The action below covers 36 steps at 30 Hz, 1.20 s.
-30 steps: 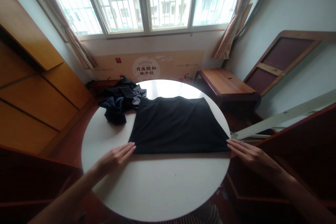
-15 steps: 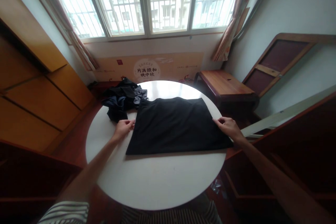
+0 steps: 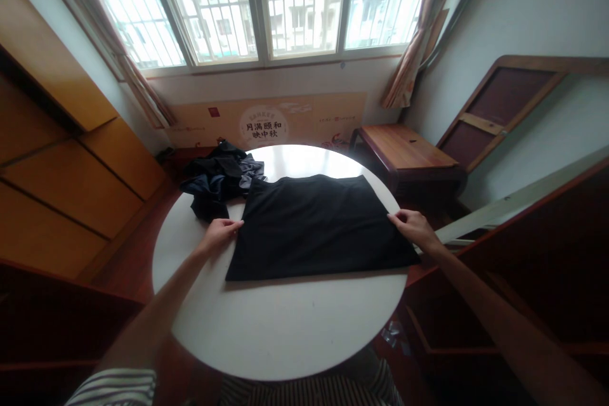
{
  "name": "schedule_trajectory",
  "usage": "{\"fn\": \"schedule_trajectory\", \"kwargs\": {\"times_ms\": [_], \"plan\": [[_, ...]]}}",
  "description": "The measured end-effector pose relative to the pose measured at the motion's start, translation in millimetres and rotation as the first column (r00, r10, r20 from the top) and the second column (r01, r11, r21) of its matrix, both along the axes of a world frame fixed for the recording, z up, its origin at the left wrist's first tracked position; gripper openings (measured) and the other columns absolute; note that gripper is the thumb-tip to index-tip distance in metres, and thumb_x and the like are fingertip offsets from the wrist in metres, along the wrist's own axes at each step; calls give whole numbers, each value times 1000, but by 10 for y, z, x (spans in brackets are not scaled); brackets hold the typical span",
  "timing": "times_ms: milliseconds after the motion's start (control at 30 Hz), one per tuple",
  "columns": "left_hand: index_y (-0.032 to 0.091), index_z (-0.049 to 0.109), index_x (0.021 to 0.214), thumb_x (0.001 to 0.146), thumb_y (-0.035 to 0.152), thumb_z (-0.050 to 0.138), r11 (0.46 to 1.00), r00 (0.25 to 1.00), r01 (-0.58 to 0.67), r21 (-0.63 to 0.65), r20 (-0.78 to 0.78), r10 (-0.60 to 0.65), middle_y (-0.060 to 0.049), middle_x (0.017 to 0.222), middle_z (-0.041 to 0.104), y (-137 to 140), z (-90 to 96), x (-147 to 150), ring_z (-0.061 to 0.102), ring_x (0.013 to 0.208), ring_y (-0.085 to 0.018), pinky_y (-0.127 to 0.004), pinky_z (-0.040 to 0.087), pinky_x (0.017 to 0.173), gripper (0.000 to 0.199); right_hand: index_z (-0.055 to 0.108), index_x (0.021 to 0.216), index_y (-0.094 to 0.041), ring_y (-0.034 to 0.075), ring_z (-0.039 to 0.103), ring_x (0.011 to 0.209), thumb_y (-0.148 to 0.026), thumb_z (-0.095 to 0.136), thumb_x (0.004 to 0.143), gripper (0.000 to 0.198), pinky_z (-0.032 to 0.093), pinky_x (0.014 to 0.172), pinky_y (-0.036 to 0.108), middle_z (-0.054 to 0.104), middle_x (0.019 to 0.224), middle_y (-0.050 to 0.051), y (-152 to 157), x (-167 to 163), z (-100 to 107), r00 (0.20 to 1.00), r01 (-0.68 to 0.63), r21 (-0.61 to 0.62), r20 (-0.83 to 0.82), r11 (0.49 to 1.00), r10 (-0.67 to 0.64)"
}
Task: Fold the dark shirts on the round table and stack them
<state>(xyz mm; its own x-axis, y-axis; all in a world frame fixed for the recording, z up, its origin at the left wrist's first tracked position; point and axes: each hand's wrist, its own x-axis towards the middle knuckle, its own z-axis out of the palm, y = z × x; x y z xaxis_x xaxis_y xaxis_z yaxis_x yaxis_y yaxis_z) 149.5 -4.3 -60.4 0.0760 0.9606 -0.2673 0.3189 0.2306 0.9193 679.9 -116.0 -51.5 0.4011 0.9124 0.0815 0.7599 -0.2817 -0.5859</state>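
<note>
A black skirt [image 3: 316,228] lies spread flat on the round white table [image 3: 285,330], its narrower edge toward the window and its wider edge toward me. My left hand [image 3: 221,233] pinches the skirt's left side edge about halfway along. On the opposite side, my right hand [image 3: 413,227] has its fingertips closed on the right side edge. The lower right corner of the cloth reaches the table's rim. Beyond my left hand sits a crumpled heap of dark clothes [image 3: 216,181], black, navy and grey, close to the skirt's upper left corner.
A low wooden side table [image 3: 404,147] stands behind the round table at the right. Dark red wooden furniture [image 3: 537,292] rises close by my right arm. Yellow-brown cabinets [image 3: 80,190] line the left wall. A printed cardboard panel [image 3: 304,117] leans under the barred window.
My left hand has gone from beside the left edge to a pinch on it, and that edge is pulled slightly outward. My right hand stays at the right edge. The view has shifted slightly.
</note>
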Motion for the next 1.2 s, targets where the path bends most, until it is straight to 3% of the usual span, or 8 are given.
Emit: {"fn": "schedule_trajectory", "kwargs": {"times_ms": [200,333,467,567,700,867,967,1200], "plan": [[14,70,77,78,51,67,953,885,68,294,-459,78,-4,64,62,2,79,88,59,60,-18,-25,40,55,36,67,75,-18,25,68,73,-43,54,85,30,46,65,31,71,77,10,2,-131,160,978,30,-16,205,999,-26],[18,69,97,95,38,48,718,742,378,584,-655,142,-9,88,68,33,223,647,66,82,-21,-29,49,77,29,68,100,-15,26,66,90,-41,56,93,30,51,78,36,69,105,15,255,-706,270,906,-246,99,378,964,192],[22,59,131,100,40,38,525,600,727,442,-781,-174,-10,141,55,229,186,1229,51,130,-25,-40,39,109,41,60,123,-18,22,62,105,-38,59,96,33,54,89,42,60,125,10,639,-1263,168,845,-435,55,370,899,386],[30,37,151,100,50,36,603,459,759,245,-858,-229,-4,161,28,453,45,1305,23,149,-28,-53,22,118,54,57,126,-17,22,62,105,-36,60,95,37,54,88,43,59,126,10,848,-1364,72,830,-461,21,365,887,423],[26,30,155,101,52,32,719,440,663,210,-885,-148,-7,163,22,690,-90,1043,20,150,-28,-51,18,120,60,57,131,-18,27,57,117,-39,58,96,40,48,98,51,56,134,11,984,-1033,13,845,-415,-25,361,910,395],[15,36,152,102,42,33,715,459,651,257,-883,-101,-14,159,28,744,-80,924,26,148,-30,-48,25,118,57,41,150,-23,36,22,148,-47,38,100,56,17,115,65,29,160,11,1008,-601,-21,874,-226,-219,384,949,297],[19,43,149,101,32,37,673,489,655,343,-872,-31,-13,157,35,552,5,985,28,147,-31,-56,22,118,50,37,152,-18,35,17,149,-44,34,101,58,10,115,67,23,162,12,871,-690,12,814,-293,-165,474,942,336],[32,30,154,100,48,43,331,416,894,303,-836,-357,-7,161,26,-569,157,798,22,149,-28,-52,23,119,58,27,155,-36,31,23,148,-57,37,100,60,21,115,63,27,161,3,0,-1229,-58,558,-737,-145,422,660,715]]}}
